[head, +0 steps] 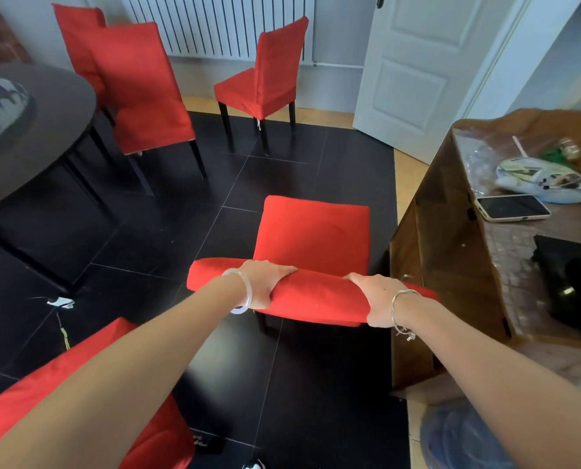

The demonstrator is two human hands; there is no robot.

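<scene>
A red fabric-covered chair (312, 231) stands on the black tiled floor right in front of me, its seat facing away. Both my hands grip the top of its backrest (316, 299). My left hand (265, 279), with a white bangle on the wrist, curls over the top edge toward the left end. My right hand (373, 292), wearing a thin silver bracelet, curls over it toward the right end. The fingers of both hands are hidden behind the backrest.
A wooden cabinet (451, 231) stands close on the right, carrying a phone (512, 207), bags and a black device. A dark round table (35, 106) is at the left with red chairs (147, 93) beyond. Another red chair (268, 72) faces the radiator. One more red chair (153, 434) is at my lower left. A white door (417, 62) hangs open.
</scene>
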